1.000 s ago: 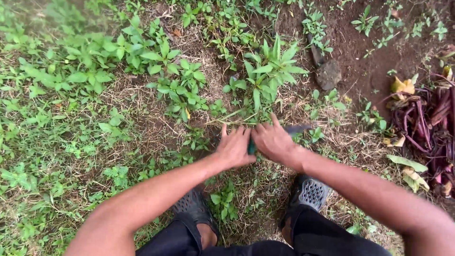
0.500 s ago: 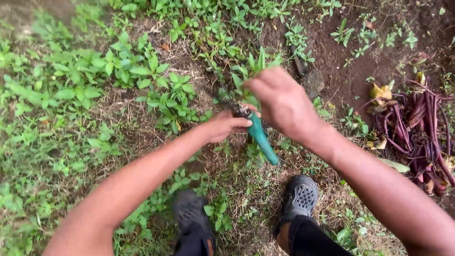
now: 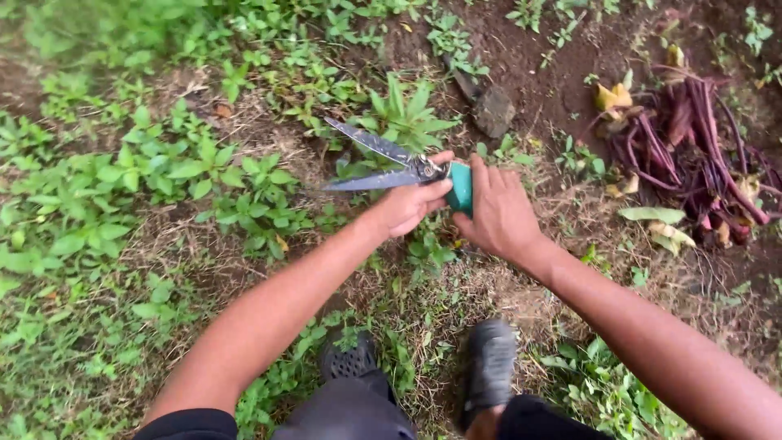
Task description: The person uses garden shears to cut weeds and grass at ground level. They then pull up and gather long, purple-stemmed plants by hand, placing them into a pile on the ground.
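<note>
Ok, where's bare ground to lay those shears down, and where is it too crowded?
Bare soil lies between the flat stone and the purple stalk pile. Dry thatch under the right hand is also fairly open. Leafy weeds crowd the left, under the open blades of the shears the left hand shares.

Ahead of my hands: the open steel blades of the green-handled shears (image 3: 383, 163) point left over low leafy weeds (image 3: 204, 175). Right: a flat grey stone (image 3: 494, 112), then a heap of purple-red stalks (image 3: 692, 147). Between them I see bare brown soil (image 3: 554, 73), passable.
</note>
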